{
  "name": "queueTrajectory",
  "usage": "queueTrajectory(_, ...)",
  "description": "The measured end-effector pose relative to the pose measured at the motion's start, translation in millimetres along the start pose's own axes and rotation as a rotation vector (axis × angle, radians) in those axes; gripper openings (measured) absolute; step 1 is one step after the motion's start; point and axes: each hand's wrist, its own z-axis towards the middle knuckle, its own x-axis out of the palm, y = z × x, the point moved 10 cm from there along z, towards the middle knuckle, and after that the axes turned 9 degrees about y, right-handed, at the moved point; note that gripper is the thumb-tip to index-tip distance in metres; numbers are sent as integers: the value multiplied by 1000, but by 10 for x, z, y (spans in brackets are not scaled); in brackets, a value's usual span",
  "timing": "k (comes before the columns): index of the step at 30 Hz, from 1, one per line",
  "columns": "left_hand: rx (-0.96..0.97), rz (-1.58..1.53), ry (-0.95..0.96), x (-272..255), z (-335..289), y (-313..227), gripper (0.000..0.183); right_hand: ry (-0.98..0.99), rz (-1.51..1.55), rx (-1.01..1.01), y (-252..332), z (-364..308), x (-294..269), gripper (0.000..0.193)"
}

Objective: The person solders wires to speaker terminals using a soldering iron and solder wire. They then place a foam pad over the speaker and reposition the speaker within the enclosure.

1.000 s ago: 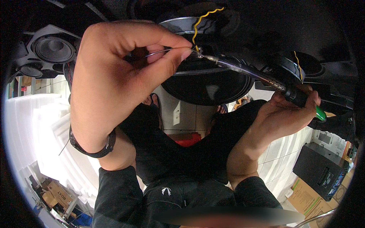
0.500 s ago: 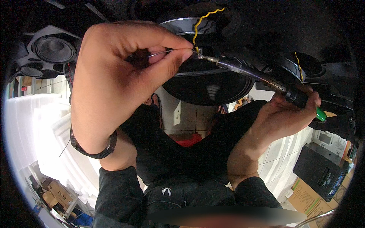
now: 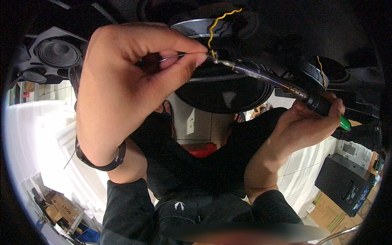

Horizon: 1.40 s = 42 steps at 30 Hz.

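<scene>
Between the thumb and forefinger of my left hand (image 3: 130, 77) is a thin strand of solder wire (image 3: 170, 58), its front end at a small metal terminal (image 3: 216, 60). My right hand (image 3: 312, 120) grips a soldering iron (image 3: 265, 78) by its black and green handle. The iron's tip meets the terminal from the right, close to my left fingertips. A yellow wire (image 3: 211, 34) runs from that terminal upward and bends right. Behind and below lies a large black round speaker (image 3: 228, 94) with a metal magnet (image 3: 192, 27) above it.
Another speaker magnet (image 3: 312, 70) with a yellow wire (image 3: 321, 69) stands at right. A speaker cabinet (image 3: 53, 51) is at upper left. White sheeting (image 3: 53, 139) lies at left, a black box-shaped device (image 3: 342, 183) and a cardboard box (image 3: 330, 212) at lower right. Below is tiled floor (image 3: 196, 122).
Almost nothing moves. The iron's tip and solder stay at the terminal, with only a very slight shift of the yellow wire's lower end.
</scene>
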Motion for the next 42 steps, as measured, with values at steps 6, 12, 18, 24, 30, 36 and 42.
queueTrajectory(6,-26,-14,-8,-18,15,24,15,-38,19,-14,4,3,-48,22)
queueTrajectory(12,-11,-46,-30,-72,-31,-54,14,-12,55,-8,3,21,-60,23)
queueTrajectory(18,-15,-80,-37,-110,-62,-54,15,19,113,-3,1,14,-72,23)
queueTrajectory(24,-27,-113,-41,-211,-93,31,16,44,143,-25,10,50,-46,26)
queueTrajectory(30,-55,-149,-17,-247,-138,87,15,-65,25,44,-26,-47,-3,17)
queueTrajectory(36,13,-119,15,-216,-98,50,13,-10,-45,27,35,-81,138,17)
queueTrajectory(42,39,-99,15,-166,-70,41,13,-39,-65,39,24,-97,147,19)
